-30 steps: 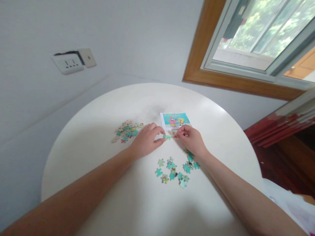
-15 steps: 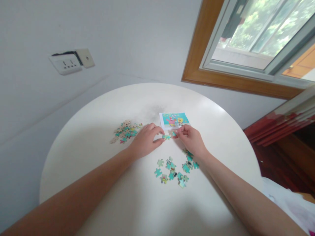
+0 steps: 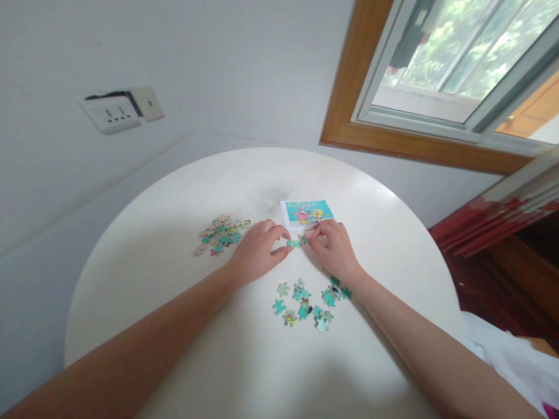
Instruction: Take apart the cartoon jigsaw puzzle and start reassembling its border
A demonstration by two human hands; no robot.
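Teal strip point(image 3: 293, 244) just nearer than the card point(image 3: 307, 214), left hand point(image 3: 260, 244) narrowly bracketing one end (can't tell if it's gripping), right hand point(image 3: 335, 247) pinching a piece point(image 3: 304, 239) by the other. Loose pieces point(image 3: 303, 312) sit nearer than the card, pile point(image 3: 221, 234) left of it. Honestly, pushing at an angle could skew the strip.

Two hands point(image 3: 261, 249), one picture card point(image 3: 315, 209), one table point(image 3: 238, 180)

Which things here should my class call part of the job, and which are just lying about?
Part of the job:
short row of teal jigsaw pieces
heap of teal and tan jigsaw pieces
scattered teal jigsaw pieces
rectangular teal cartoon picture

Just background:
white wall socket
brown wooden window frame
red and cream curtain
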